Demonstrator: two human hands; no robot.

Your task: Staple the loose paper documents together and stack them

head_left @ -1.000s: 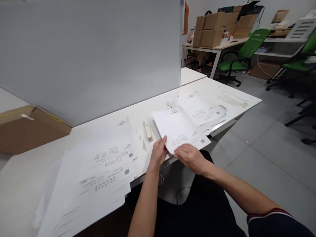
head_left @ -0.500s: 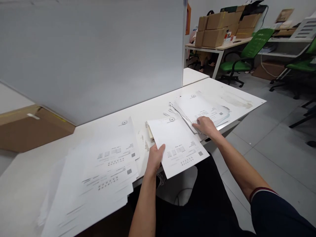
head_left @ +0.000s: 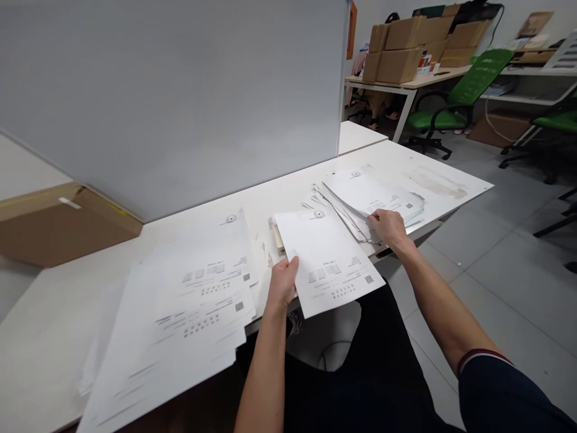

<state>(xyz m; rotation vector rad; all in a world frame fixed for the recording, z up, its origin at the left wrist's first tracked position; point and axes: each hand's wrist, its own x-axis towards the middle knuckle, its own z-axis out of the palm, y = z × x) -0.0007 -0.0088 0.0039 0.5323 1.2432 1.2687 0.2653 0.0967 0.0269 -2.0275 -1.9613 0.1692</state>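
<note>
My left hand (head_left: 283,281) grips a printed sheet of paper (head_left: 327,258) by its left edge, thumb on top, and the sheet juts past the front edge of the table. With its fingers pinched, my right hand (head_left: 390,228) holds the near left corner of the top sheet (head_left: 360,186) on the right-hand pile, and that corner is lifted off the papers (head_left: 349,225) below. On the left, a spread of overlapping printed sheets (head_left: 180,313) covers the front of the table. A small pale block-like object (head_left: 278,239) lies partly hidden behind the held sheet.
The white table (head_left: 433,162) has a grey panel (head_left: 180,90) along its back. A cardboard box (head_left: 67,225) stands at the left. Farther off are stacked cartons (head_left: 399,60) on another desk and a green chair (head_left: 478,84).
My right hand has moved slightly right and raised the near corner of the pile's top sheet. My left hand keeps its sheet in nearly the same place. The view has shifted a little.
</note>
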